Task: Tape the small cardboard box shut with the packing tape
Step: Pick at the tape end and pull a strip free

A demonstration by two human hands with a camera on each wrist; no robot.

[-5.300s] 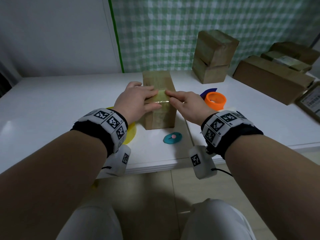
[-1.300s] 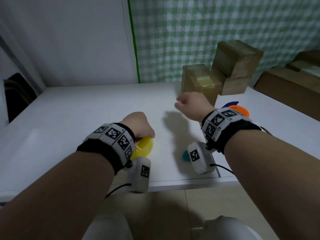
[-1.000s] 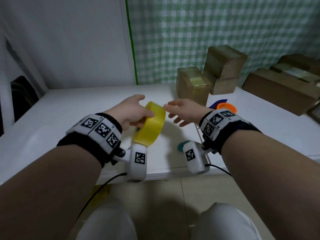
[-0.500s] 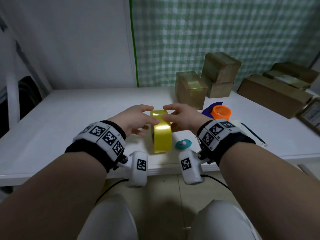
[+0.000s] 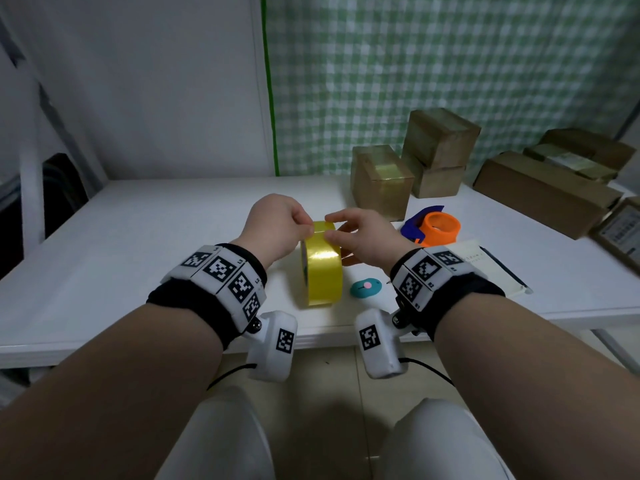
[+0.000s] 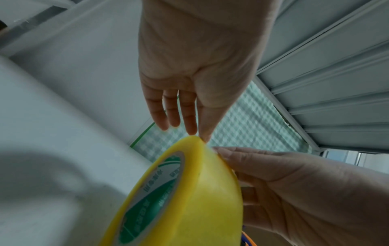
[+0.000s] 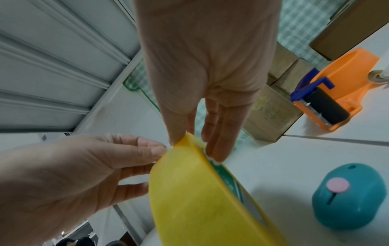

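Here the packing tape [image 5: 323,263] stands on edge over the near part of the white bench [image 5: 138,244], a yellow roll held between both hands; whether its lower rim touches the bench cannot be told. The left hand [image 5: 277,226] has its thumb and fingertips pinched together at the top of the roll, seemingly picking at the loose end, and in the left wrist view the fingertips meet right at the crest. The right hand [image 5: 363,237] pinches the roll, thumb on the outer band and fingers over its far side face, steadying it.

The step looks like freeing the tape's end. To do it well, the right hand's grip should keep the roll from turning while a left nail finds the edge and lifts it across the full width, so the strip peels straight and does not split into a sliver. Pull slowly, away from the roll.

The small cardboard box [image 5: 381,181], a tape band already across its top, waits well apart on the far right, beside two stacked boxes [image 5: 438,150]. An orange tape dispenser [image 5: 438,228] and a small teal cutter [image 5: 365,287] lie near the right wrist.
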